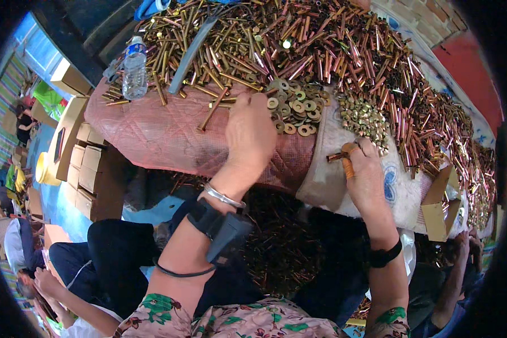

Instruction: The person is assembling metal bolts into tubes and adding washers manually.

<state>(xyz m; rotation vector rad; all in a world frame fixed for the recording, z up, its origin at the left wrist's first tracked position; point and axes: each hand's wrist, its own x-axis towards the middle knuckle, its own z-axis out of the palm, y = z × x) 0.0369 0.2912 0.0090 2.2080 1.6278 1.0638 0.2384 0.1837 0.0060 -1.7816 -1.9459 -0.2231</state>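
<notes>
My left hand [250,132] is closed at the left edge of a heap of flat washers [298,107], its fingertips partly hidden. A brass-coloured bolt [221,105] ends against its fingers; whether they grip it is unclear. One long bolt [213,110] lies slantwise on the red quilted cover beside this hand. My right hand [365,172], with orange wrapping on its fingers, pinches a short bronze-coloured metal tube [337,156] pointing left. Just beyond it is a pile of small shiny nuts [365,119] on white cloth.
Loose bolts and metal tubes [321,45] heap along the far side. A plastic bottle [134,70] and a grey strip [192,55] are at the far left. Cardboard boxes [90,169] stand left, an open carton [440,203] right. Other people sit on both sides.
</notes>
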